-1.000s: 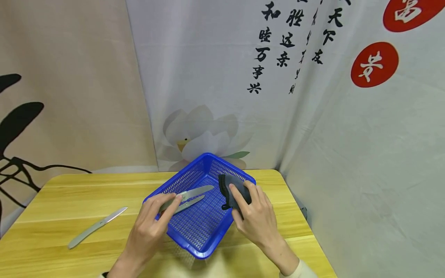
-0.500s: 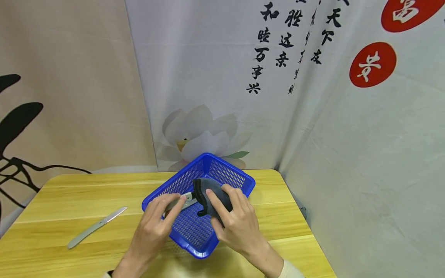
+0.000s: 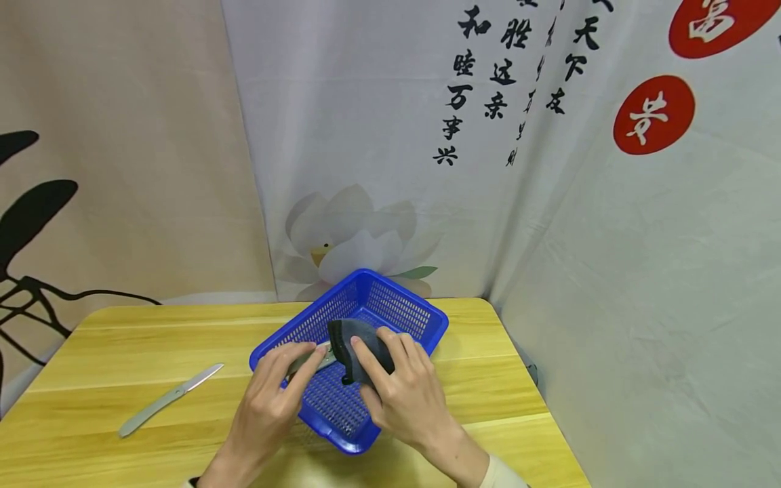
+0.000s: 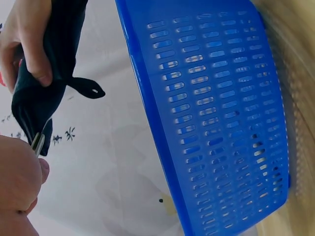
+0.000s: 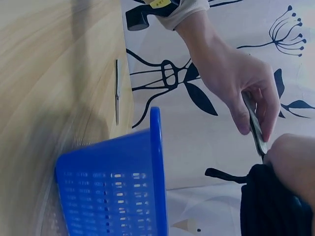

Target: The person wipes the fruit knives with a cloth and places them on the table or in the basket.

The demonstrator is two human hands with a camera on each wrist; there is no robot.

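My left hand [image 3: 271, 393] pinches the pale grey-green handle of a small knife [image 5: 255, 129] over the basket. My right hand [image 3: 409, 393] grips a dark grey pouch-like thing [image 3: 366, 339] with a black rim and a small loop [image 4: 88, 87]. Its rim meets the held knife, whose blade is hidden at the pouch's mouth. Below them is a blue perforated plastic basket [image 3: 427, 308]. A second knife, lying in the basket, is mostly hidden by the hands and pouch. A third knife [image 3: 171, 400] lies on the table, left of my left hand.
The basket stands on a wooden table [image 3: 91, 352], near its back edge. A printed cloth [image 3: 366, 135] hangs behind the table, and a pale cloth [image 3: 659, 271] hangs along the right side.
My right hand has brought the pouch leftward over the held knife's blade, which was in plain view a second ago. My left hand has barely moved. The knife on the table has not moved.
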